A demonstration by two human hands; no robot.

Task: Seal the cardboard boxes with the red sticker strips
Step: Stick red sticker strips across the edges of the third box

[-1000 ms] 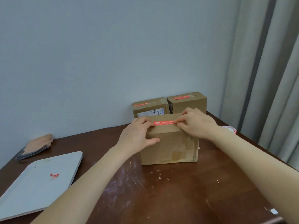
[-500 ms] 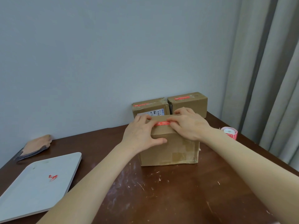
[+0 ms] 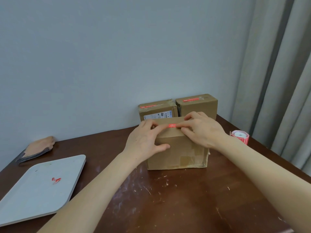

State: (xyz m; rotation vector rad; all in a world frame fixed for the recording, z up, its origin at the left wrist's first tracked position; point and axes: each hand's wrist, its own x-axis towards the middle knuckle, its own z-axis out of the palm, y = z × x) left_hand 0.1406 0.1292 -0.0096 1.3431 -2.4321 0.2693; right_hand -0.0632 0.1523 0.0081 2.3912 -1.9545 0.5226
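Note:
A cardboard box point(image 3: 178, 152) stands on the brown table in front of me. A red sticker strip point(image 3: 172, 125) lies across its top. My left hand point(image 3: 144, 142) rests on the box's left top edge, fingers pressing the strip's left end, thumb on the front face. My right hand point(image 3: 202, 130) presses the strip's right part from above. Only a short middle piece of the strip shows between my fingers. Behind stand two more boxes, a left box point(image 3: 157, 110) and a right box point(image 3: 197, 105), each with a red strip on top.
A roll of red stickers point(image 3: 239, 136) sits to the right of the box near the curtain. A white tray point(image 3: 38, 187) with a red scrap lies at the left front. A tan and grey cloth point(image 3: 37, 147) lies at the far left by the wall.
My hands have slid toward each other along the strip, so less of it shows. The box has not moved.

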